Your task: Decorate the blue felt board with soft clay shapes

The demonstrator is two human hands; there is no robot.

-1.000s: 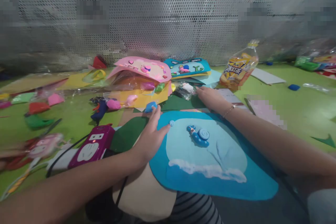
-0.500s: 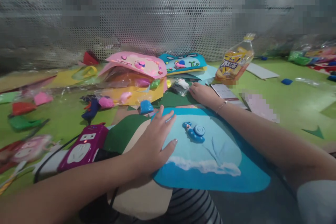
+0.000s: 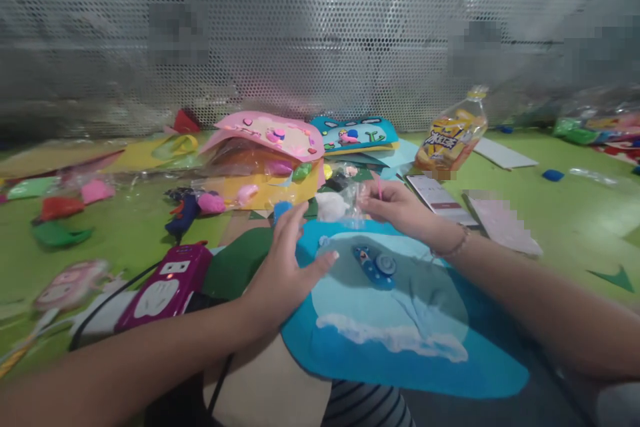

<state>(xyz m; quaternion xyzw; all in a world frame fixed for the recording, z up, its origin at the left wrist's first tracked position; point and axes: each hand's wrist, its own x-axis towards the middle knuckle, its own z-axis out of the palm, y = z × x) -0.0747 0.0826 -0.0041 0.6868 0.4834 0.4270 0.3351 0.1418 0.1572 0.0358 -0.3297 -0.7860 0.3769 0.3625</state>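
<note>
A blue felt sheet (image 3: 490,353) lies in front of me, with a pale blue patch, white wave trim and a small blue clay snail (image 3: 374,265) on it. My left hand (image 3: 285,267) hovers open over the sheet's left edge, fingers spread. My right hand (image 3: 395,207) is raised over the sheet's far edge. It is closed on a clear plastic bag with white clay (image 3: 336,204) and also pinches a thin pink stick (image 3: 379,187). A blue clay lump (image 3: 280,210) shows just behind my left fingers.
A purple power strip (image 3: 167,288) with a black cable lies at the left. Pink and blue felt crafts (image 3: 270,133), yellow sheets and clay pieces crowd the far side. A drink bottle (image 3: 453,137) stands at right by a card (image 3: 437,195). A perforated metal wall closes the back.
My right hand has lifted from the pile behind the sheet, bringing up the bag of white clay. My left hand has risen off the felt and now hovers.
</note>
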